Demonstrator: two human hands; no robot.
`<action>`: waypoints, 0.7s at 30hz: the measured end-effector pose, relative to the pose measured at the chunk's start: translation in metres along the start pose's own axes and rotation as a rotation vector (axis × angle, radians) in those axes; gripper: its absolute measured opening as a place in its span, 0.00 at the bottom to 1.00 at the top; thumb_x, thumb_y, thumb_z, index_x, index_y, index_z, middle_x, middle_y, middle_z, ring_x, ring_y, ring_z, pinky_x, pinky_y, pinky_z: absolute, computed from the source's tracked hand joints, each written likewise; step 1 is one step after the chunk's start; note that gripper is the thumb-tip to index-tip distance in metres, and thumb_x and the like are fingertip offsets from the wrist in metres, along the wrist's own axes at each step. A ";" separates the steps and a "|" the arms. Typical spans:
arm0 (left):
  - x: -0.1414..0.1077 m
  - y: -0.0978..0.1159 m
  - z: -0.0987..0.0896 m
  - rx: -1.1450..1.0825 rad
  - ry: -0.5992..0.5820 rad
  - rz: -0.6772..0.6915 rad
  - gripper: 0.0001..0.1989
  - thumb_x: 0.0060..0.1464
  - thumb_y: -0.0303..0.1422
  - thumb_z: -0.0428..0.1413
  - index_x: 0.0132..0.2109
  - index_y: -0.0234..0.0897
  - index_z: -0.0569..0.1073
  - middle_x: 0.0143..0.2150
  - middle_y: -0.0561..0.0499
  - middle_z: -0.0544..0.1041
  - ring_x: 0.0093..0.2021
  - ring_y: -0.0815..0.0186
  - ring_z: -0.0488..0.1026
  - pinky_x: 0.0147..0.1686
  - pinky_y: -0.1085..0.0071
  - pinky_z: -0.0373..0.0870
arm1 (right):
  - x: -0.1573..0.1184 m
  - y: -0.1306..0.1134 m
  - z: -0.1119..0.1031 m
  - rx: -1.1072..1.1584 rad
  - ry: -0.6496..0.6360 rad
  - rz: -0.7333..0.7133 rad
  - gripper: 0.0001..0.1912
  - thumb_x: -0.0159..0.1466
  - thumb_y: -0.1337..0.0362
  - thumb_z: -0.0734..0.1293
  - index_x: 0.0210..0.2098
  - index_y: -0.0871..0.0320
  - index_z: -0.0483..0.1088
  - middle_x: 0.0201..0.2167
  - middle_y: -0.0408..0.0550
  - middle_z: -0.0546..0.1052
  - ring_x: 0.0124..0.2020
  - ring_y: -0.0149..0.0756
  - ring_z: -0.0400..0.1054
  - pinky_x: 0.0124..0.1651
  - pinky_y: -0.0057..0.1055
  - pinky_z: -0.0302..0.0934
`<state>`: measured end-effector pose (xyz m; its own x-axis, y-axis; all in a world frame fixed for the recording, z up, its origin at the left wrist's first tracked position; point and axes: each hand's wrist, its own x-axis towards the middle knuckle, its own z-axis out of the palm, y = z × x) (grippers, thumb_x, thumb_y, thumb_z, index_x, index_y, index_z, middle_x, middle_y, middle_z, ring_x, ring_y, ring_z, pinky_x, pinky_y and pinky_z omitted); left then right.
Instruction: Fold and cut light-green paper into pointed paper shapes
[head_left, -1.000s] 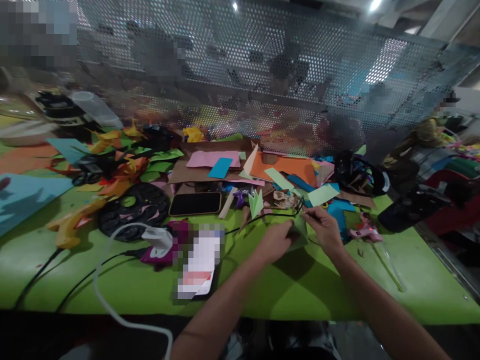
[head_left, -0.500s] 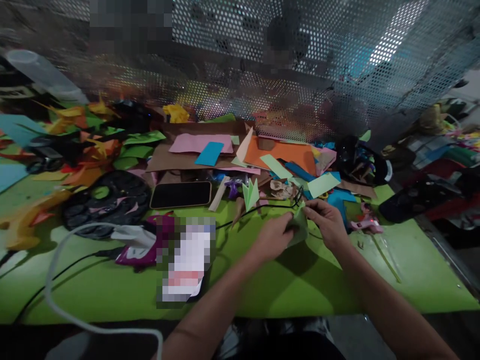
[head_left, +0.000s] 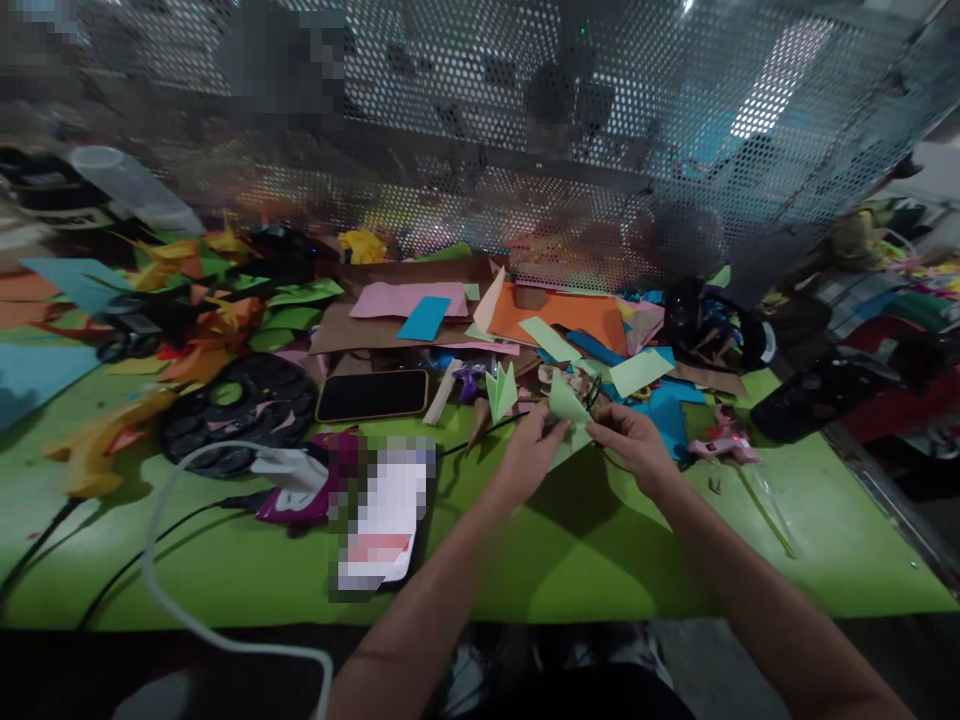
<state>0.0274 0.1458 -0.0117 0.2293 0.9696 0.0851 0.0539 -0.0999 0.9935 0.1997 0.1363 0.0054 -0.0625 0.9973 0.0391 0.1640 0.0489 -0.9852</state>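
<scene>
A pale green sheet of paper point(head_left: 568, 403) is held between my two hands above the green tabletop point(head_left: 517, 580). My left hand point(head_left: 529, 448) pinches its left side, fingers closed. At its right side my right hand point(head_left: 628, 440) grips it between thumb and fingers. The sheet looks creased, with its upper part standing up and a lower part spread toward me. Just left of my hands stands a folded light green paper piece point(head_left: 501, 392) with pleats. A brown paper cone point(head_left: 478, 425) lies beside that piece.
A phone point(head_left: 373, 396) lies behind a purple power strip point(head_left: 300, 490) and a lit phone point(head_left: 386, 520). Left are a yellow glue gun point(head_left: 105, 445) and a black round tray point(head_left: 236, 415). Coloured papers point(head_left: 559, 322) crowd the back against a perforated metal screen point(head_left: 480, 130). A black bottle point(head_left: 806, 405) lies right.
The green paper has turned and opened out between my hands, its upper part now raised. My hands have shifted slightly left, and my right hand is lower. The camera view has shifted slightly.
</scene>
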 end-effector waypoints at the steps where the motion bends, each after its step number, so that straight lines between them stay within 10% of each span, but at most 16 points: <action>1: 0.000 0.001 0.000 -0.019 0.008 -0.005 0.07 0.59 0.33 0.52 0.43 0.36 0.70 0.42 0.47 0.76 0.45 0.62 0.71 0.48 0.66 0.67 | 0.000 0.001 0.001 -0.002 0.011 -0.003 0.18 0.52 0.49 0.75 0.27 0.57 0.71 0.23 0.40 0.69 0.25 0.31 0.61 0.29 0.29 0.55; 21: -0.001 0.003 -0.002 -0.406 0.024 -0.173 0.16 0.50 0.38 0.61 0.44 0.35 0.71 0.42 0.48 0.79 0.43 0.62 0.75 0.48 0.65 0.70 | 0.000 -0.002 0.003 0.239 0.054 0.038 0.17 0.47 0.58 0.78 0.37 0.54 0.79 0.30 0.45 0.80 0.29 0.33 0.68 0.33 0.31 0.63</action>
<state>0.0258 0.1449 -0.0083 0.2278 0.9697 -0.0881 -0.2982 0.1557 0.9417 0.1968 0.1359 0.0070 -0.0073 1.0000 0.0035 -0.0723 0.0029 -0.9974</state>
